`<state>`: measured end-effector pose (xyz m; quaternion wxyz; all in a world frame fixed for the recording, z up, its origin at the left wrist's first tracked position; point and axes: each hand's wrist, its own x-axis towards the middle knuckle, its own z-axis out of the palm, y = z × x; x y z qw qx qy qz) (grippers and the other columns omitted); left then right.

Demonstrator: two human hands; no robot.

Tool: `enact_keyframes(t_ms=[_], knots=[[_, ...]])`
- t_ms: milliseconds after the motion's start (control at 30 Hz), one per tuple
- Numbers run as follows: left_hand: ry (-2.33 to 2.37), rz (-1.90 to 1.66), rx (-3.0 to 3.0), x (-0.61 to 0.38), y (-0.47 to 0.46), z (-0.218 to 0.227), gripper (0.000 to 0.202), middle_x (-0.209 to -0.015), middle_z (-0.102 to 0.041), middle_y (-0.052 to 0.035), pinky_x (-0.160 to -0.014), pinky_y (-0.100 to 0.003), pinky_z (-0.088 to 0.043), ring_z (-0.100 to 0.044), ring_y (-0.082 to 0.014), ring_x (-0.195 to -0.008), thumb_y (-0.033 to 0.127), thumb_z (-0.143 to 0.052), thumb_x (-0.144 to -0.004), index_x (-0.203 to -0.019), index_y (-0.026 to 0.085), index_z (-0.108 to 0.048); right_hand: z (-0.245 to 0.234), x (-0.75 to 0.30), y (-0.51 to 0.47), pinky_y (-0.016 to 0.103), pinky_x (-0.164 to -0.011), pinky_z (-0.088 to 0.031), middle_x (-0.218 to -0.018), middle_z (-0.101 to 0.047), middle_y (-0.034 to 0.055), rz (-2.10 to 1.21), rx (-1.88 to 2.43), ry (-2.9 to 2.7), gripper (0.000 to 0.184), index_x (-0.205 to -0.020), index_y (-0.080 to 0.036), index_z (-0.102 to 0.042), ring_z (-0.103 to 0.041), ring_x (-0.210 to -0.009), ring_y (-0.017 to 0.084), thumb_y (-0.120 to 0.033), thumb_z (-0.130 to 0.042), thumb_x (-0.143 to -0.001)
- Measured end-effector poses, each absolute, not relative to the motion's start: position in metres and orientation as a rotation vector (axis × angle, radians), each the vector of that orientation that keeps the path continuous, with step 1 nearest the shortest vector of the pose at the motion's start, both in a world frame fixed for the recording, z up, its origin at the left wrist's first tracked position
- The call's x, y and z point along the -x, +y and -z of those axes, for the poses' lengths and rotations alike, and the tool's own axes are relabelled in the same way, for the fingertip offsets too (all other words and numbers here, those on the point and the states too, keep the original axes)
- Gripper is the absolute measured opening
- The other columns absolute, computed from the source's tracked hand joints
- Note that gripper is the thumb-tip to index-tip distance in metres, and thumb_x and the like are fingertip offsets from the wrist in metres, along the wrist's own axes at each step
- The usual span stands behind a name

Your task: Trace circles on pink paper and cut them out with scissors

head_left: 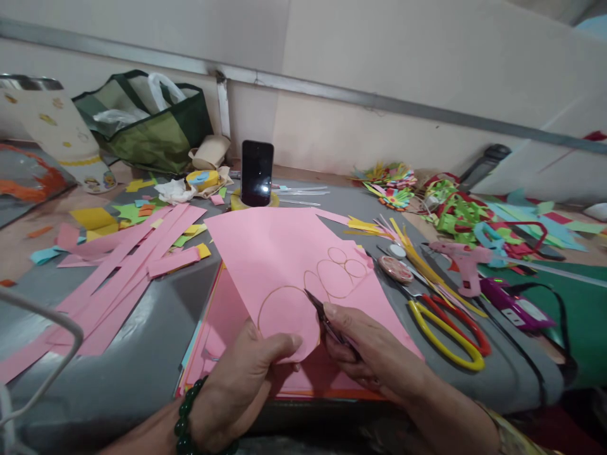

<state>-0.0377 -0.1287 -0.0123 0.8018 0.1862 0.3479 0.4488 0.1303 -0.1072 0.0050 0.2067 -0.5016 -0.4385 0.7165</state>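
My left hand (246, 379) pinches the near edge of a pink paper sheet (284, 259), thumb on top beside a large drawn circle. Several smaller circles are drawn further up the sheet. My right hand (374, 354) is closed round small scissors (322, 316), whose blades cut into the paper at the circle's right edge. A green bead bracelet sits on my left wrist. Under the sheet lies a stack of coloured paper (222, 328).
Pink paper strips (123, 265) lie to the left. Yellow-and-red scissors (450, 335), a pink glue gun (462, 259) and a purple tool (512, 309) lie to the right. A black phone (257, 172) stands upright behind. A green bag (147, 126) and paper scraps (465, 215) crowd the back.
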Motion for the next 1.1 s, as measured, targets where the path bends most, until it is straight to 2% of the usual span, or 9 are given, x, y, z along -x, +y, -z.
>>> enact_keyframes(t_ms=[133,267,333,433,567,667,767,933,1100], knots=[[0.773,-0.943,-0.372,0.039,-0.130,0.010,0.022,-0.087,-0.069,-0.0071,-0.062,-0.022,-0.046,-0.063,-0.0157,-0.076,0.011,-0.070,-0.063,-0.084,0.013,-0.066,-0.005,-0.130,-0.108,0.013,-0.029,-0.007,-0.050,-0.030,-0.0109,-1.985,1.385,-1.229,0.043,-0.070,-0.020,-0.036,-0.013,-0.034,0.001,-0.060,-0.043,-0.086],[0.843,-0.995,-0.282,0.040,-0.131,0.010,0.035,-0.096,-0.070,-0.0036,-0.064,-0.022,-0.049,-0.064,-0.0155,-0.082,0.019,-0.071,-0.070,-0.104,0.021,-0.065,-0.010,-0.129,-0.110,0.015,-0.031,-0.007,-0.050,-0.027,-0.0112,-1.914,1.399,-1.335,0.042,-0.073,-0.020,-0.039,-0.011,-0.034,0.001,-0.059,-0.038,-0.089],[0.807,-1.046,-0.293,0.039,-0.130,0.011,0.040,-0.103,-0.069,-0.0041,-0.068,-0.024,-0.050,-0.064,-0.0174,-0.089,0.025,-0.070,-0.074,-0.113,0.023,-0.061,-0.012,-0.128,-0.112,0.017,-0.032,-0.007,-0.051,-0.026,-0.0110,-1.877,1.397,-1.385,0.042,-0.073,-0.020,-0.039,-0.011,-0.035,0.002,-0.059,-0.038,-0.089],[0.733,-1.115,-0.370,0.037,-0.129,0.012,0.048,-0.109,-0.068,-0.0091,-0.081,-0.029,-0.050,-0.063,-0.0213,-0.098,0.023,-0.070,-0.075,-0.121,0.019,-0.058,-0.016,-0.129,-0.113,0.018,-0.035,-0.011,-0.054,-0.026,-0.0093,-1.806,1.423,-1.452,0.043,-0.072,-0.021,-0.036,-0.015,-0.040,0.004,-0.061,-0.039,-0.087],[0.722,-1.125,-0.418,0.036,-0.129,0.013,0.053,-0.111,-0.067,-0.0117,-0.091,-0.034,-0.047,-0.060,-0.0246,-0.106,0.022,-0.071,-0.074,-0.124,0.016,-0.057,-0.025,-0.130,-0.113,0.022,-0.045,-0.025,-0.060,-0.030,-0.0054,-1.685,1.403,-1.632,0.049,-0.067,-0.020,-0.037,-0.025,-0.052,0.008,-0.065,-0.037,-0.086],[0.709,-1.158,-0.477,0.036,-0.129,0.013,0.054,-0.109,-0.068,-0.0115,-0.095,-0.035,-0.045,-0.058,-0.0250,-0.110,0.021,-0.071,-0.073,-0.124,0.015,-0.057,-0.030,-0.131,-0.112,0.024,-0.050,-0.030,-0.061,-0.032,-0.0042,-1.626,1.440,-1.729,0.050,-0.065,-0.020,-0.037,-0.028,-0.055,0.010,-0.064,-0.033,-0.088],[0.714,-1.178,-0.508,0.037,-0.131,0.012,0.054,-0.107,-0.069,-0.0119,-0.096,-0.037,-0.044,-0.058,-0.0253,-0.110,0.022,-0.071,-0.073,-0.124,0.014,-0.057,-0.030,-0.131,-0.113,0.024,-0.052,-0.030,-0.061,-0.031,-0.0042,-1.583,1.479,-1.777,0.048,-0.065,-0.020,-0.036,-0.027,-0.055,0.011,-0.061,-0.032,-0.090],[0.713,-1.157,-0.516,0.038,-0.131,0.010,0.053,-0.108,-0.068,-0.0127,-0.094,-0.038,-0.046,-0.058,-0.0266,-0.111,0.021,-0.070,-0.074,-0.125,0.014,-0.056,-0.029,-0.133,-0.114,0.024,-0.049,-0.027,-0.061,-0.030,-0.0039,-1.591,1.551,-1.792,0.051,-0.065,-0.021,-0.035,-0.026,-0.055,0.011,-0.066,-0.029,-0.088],[0.681,-1.100,-0.523,0.039,-0.132,0.011,0.049,-0.115,-0.066,-0.0121,-0.093,-0.037,-0.047,-0.058,-0.0265,-0.111,0.019,-0.068,-0.076,-0.123,0.016,-0.058,-0.037,-0.135,-0.111,0.027,-0.058,-0.034,-0.060,-0.033,-0.0031,-1.524,1.475,-1.959,0.051,-0.062,-0.021,-0.035,-0.031,-0.057,0.013,-0.062,-0.026,-0.091]])
